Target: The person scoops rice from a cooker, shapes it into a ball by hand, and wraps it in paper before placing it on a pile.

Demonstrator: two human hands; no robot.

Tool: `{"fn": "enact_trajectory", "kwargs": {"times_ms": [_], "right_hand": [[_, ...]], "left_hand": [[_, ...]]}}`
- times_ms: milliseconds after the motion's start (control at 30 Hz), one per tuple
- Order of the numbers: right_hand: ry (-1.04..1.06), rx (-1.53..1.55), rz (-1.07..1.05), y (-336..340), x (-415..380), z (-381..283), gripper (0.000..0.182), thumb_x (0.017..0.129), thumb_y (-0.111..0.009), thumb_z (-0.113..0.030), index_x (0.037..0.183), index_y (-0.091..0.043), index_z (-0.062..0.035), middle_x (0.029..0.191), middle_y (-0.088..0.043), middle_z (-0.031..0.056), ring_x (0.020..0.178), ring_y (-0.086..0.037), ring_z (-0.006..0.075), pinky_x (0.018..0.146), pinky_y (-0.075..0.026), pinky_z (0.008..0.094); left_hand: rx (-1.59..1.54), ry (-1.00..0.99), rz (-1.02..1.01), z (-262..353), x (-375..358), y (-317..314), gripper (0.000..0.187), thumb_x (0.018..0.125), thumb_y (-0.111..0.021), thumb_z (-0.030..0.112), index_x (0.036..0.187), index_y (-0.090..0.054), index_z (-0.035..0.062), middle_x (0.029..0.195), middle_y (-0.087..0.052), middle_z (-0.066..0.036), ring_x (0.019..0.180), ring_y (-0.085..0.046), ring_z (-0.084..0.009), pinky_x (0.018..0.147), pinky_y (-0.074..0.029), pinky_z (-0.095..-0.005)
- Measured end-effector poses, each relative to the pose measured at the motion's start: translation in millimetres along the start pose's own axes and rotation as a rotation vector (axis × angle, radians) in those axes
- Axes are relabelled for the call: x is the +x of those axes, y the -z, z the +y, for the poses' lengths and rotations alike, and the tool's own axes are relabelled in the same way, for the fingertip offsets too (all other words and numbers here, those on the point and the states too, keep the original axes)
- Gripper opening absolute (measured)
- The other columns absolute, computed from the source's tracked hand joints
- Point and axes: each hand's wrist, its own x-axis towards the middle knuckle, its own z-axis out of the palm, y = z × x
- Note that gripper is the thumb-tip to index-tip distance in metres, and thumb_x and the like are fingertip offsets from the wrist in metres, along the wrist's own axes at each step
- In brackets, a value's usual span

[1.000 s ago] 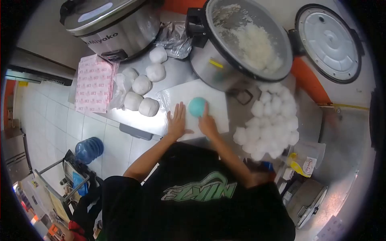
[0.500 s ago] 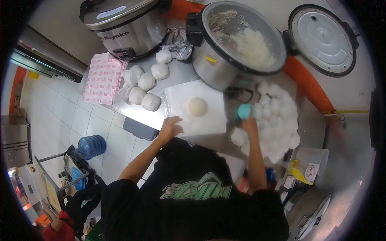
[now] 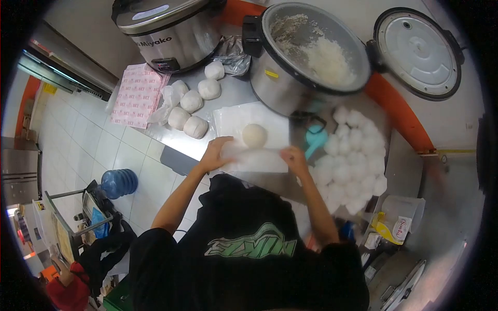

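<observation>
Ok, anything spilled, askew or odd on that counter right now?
Nothing spilled. The teal cup lies tipped against the wrapped rice balls. Both hands, left hand and right hand, lift the sheet's near edge beside the rice mound.

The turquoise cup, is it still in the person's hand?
No. The turquoise cup lies on the counter beside the heap of wrapped rice balls, while the right hand and left hand grip the plastic sheet.

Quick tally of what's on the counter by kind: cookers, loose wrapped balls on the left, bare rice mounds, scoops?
Rice cookers: 2
Wrapped rice balls left of the sheet: 5
Bare rice mound on the plastic sheet: 1
Teal scoop: 1
Total: 9
The pile of wrapped balls is too crowded to count.
</observation>
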Motion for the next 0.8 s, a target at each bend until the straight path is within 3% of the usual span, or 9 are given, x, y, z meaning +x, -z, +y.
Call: {"fn": "enact_trajectory", "kwargs": {"times_ms": [167, 333, 467, 500, 533, 600, 633, 733, 800], "right_hand": [[0.167, 0.042, 0.026, -5.9, -23.8, -8.1, 0.017, 0.078, -0.068, -0.007, 0.094, -0.073, -0.0062, 0.101, -0.067, 0.0102, 0.096, -0.061, 0.0282, 0.087, -0.046, 0.0358], [0.245, -0.007, -0.078, -11.5, -65.4, -20.5, 0.018, 0.080, -0.066, -0.008, 0.097, -0.072, -0.0055, 0.105, -0.067, 0.0114, 0.105, -0.059, 0.0298, 0.095, -0.043, 0.0374], [-0.126, 0.285, -0.078, -14.1, -66.2, -13.8, 0.016, 0.084, -0.065, -0.012, 0.095, -0.071, -0.0009, 0.100, -0.067, 0.0090, 0.097, -0.061, 0.0216, 0.086, -0.047, 0.0331], [-0.336, 0.355, -0.087, -16.3, -59.0, 0.4, 0.018, 0.086, -0.064, -0.014, 0.095, -0.070, 0.0001, 0.098, -0.067, 0.0080, 0.092, -0.061, 0.0193, 0.082, -0.048, 0.0314], [-0.546, 0.421, -0.093, -17.7, -51.4, 9.0, 0.019, 0.087, -0.064, -0.015, 0.096, -0.069, 0.0010, 0.096, -0.067, 0.0071, 0.088, -0.062, 0.0170, 0.078, -0.049, 0.0297], [-0.623, 0.687, -0.106, -21.6, -37.4, 20.5, 0.023, 0.087, -0.064, -0.017, 0.099, -0.068, 0.0018, 0.091, -0.067, 0.0046, 0.077, -0.060, 0.0132, 0.069, -0.048, 0.0279], [-0.655, 0.819, -0.113, -22.1, -31.1, 23.8, 0.024, 0.088, -0.064, -0.018, 0.101, -0.067, 0.0023, 0.088, -0.066, 0.0033, 0.071, -0.059, 0.0113, 0.064, -0.048, 0.0269], [-0.770, 0.848, -0.120, -28.0, -25.2, 29.3, 0.033, 0.088, -0.064, -0.023, 0.109, -0.063, 0.0022, 0.088, -0.066, 0.0037, 0.070, -0.058, 0.0112, 0.062, -0.046, 0.0274], [-0.613, 0.456, -0.147, -23.4, -21.0, 33.6, 0.032, 0.088, -0.063, -0.021, 0.112, -0.062, 0.0001, 0.091, -0.064, 0.0061, 0.075, -0.059, 0.0162, 0.064, -0.047, 0.0301]], "left_hand": [[0.277, -0.057, -0.082, -36.8, -43.1, -18.2, 0.043, 0.065, -0.070, 0.002, 0.107, -0.068, 0.0129, 0.128, -0.056, -0.009, 0.124, -0.047, -0.0287, 0.099, -0.038, -0.0417], [0.209, 0.019, -0.017, -18.6, -78.2, -6.5, 0.042, 0.064, -0.070, -0.001, 0.105, -0.070, 0.0106, 0.128, -0.057, -0.007, 0.124, -0.047, -0.0299, 0.098, -0.039, -0.0407], [-0.235, 0.272, 0.179, -11.0, -61.8, -4.6, 0.025, 0.078, -0.068, 0.007, 0.103, -0.070, 0.0058, 0.118, -0.063, -0.010, 0.118, -0.053, -0.0275, 0.093, -0.044, -0.0356], [-0.364, 0.328, 0.227, -21.3, -52.0, -12.6, 0.024, 0.085, -0.067, 0.023, 0.093, -0.070, 0.0008, 0.092, -0.068, -0.015, 0.091, -0.064, -0.0232, 0.076, -0.049, -0.0320], [-0.260, 0.476, 0.182, -26.7, -40.4, -14.1, 0.027, 0.085, -0.066, 0.026, 0.091, -0.070, -0.0001, 0.085, -0.068, -0.014, 0.083, -0.063, -0.0205, 0.072, -0.049, -0.0321], [-0.046, 0.757, 0.089, -31.4, -19.8, -15.3, 0.034, 0.085, -0.065, 0.032, 0.087, -0.070, -0.0019, 0.071, -0.068, -0.011, 0.066, -0.062, -0.0149, 0.064, -0.049, -0.0325], [0.058, 0.705, 0.171, -28.6, -15.1, -17.9, 0.042, 0.083, -0.067, 0.038, 0.075, -0.069, -0.0037, 0.055, -0.062, -0.010, 0.051, -0.058, -0.0169, 0.054, -0.045, -0.0357], [0.082, 0.776, 0.198, -22.4, -10.4, -16.1, 0.041, 0.083, -0.068, 0.038, 0.088, -0.068, -0.0024, 0.064, -0.065, -0.012, 0.056, -0.061, -0.0215, 0.057, -0.047, -0.0345], [0.072, 0.667, 0.472, -7.4, -13.9, -19.1, 0.043, 0.082, -0.069, 0.037, 0.105, -0.063, 0.0021, 0.085, -0.067, -0.013, 0.074, -0.063, -0.0247, 0.068, -0.048, -0.0357]]}}
